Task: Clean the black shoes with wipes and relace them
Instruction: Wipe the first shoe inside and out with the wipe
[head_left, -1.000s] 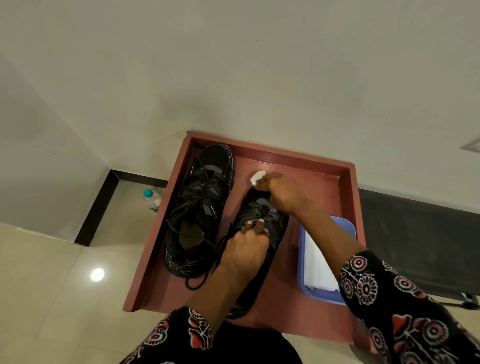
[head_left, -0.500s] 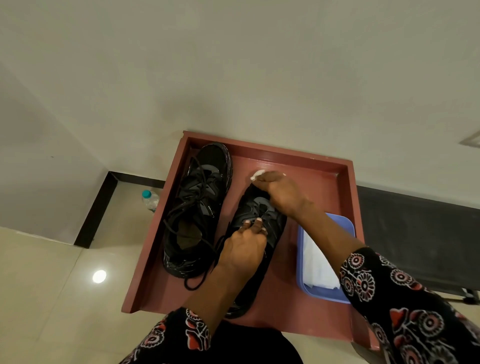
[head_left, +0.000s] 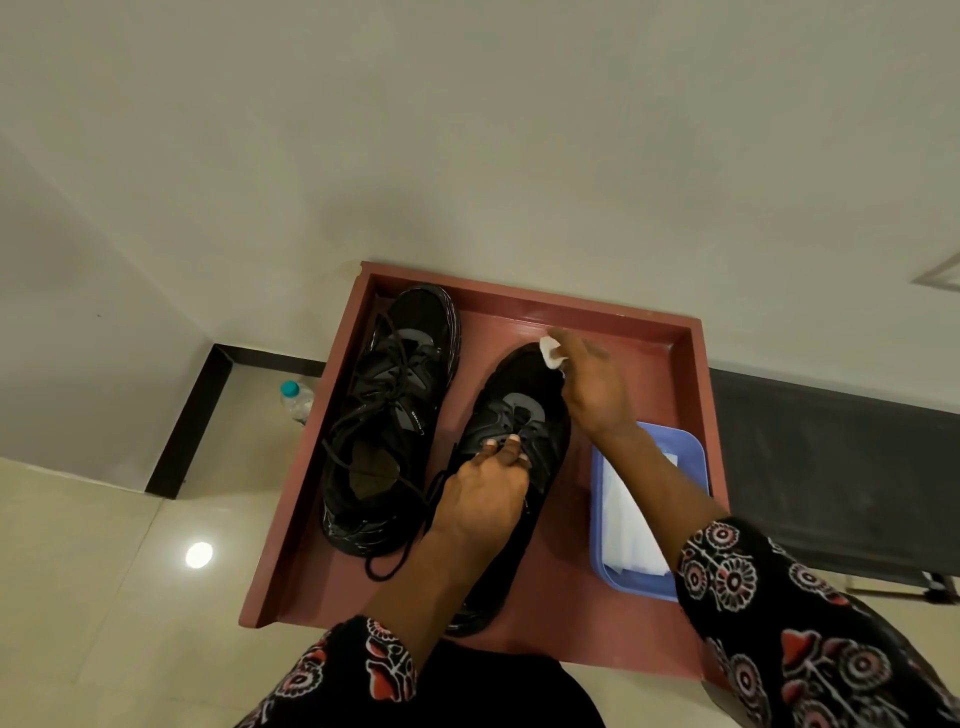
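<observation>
Two black shoes lie on a reddish-brown tray table (head_left: 644, 332). The left shoe (head_left: 395, 395) has loose black laces trailing out toward me. The right shoe (head_left: 511, 415) lies under both hands. My left hand (head_left: 485, 491) grips its middle at the lace area, fingers curled over the tongue. My right hand (head_left: 595, 387) pinches a small white wipe (head_left: 549, 352) against the toe of that shoe. The heel of the right shoe is hidden by my left forearm.
A blue plastic tray (head_left: 691, 452) holding white wipes stands on the table's right side, partly under my right forearm. A water bottle with a teal cap (head_left: 296, 400) stands on the tiled floor left of the table. A pale wall rises behind.
My right hand has slid the wipe rightward across the toe of the right shoe. My left hand keeps its hold on the shoe's middle.
</observation>
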